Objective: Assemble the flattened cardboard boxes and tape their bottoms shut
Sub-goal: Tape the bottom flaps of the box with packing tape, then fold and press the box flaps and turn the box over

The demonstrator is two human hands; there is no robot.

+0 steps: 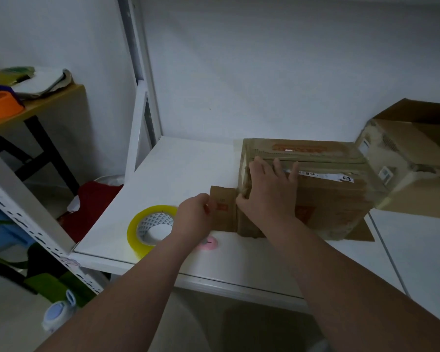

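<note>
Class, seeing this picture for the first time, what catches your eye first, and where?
A worn cardboard box sits at centre under the right hand, pressed flat on its top. The left hand pinches its side flap, and a yellow tape roll lies just left.

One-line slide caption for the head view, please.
Right hand flat on the cardboard box, left hand pinching its end flap, yellow tape roll alongside.
</note>
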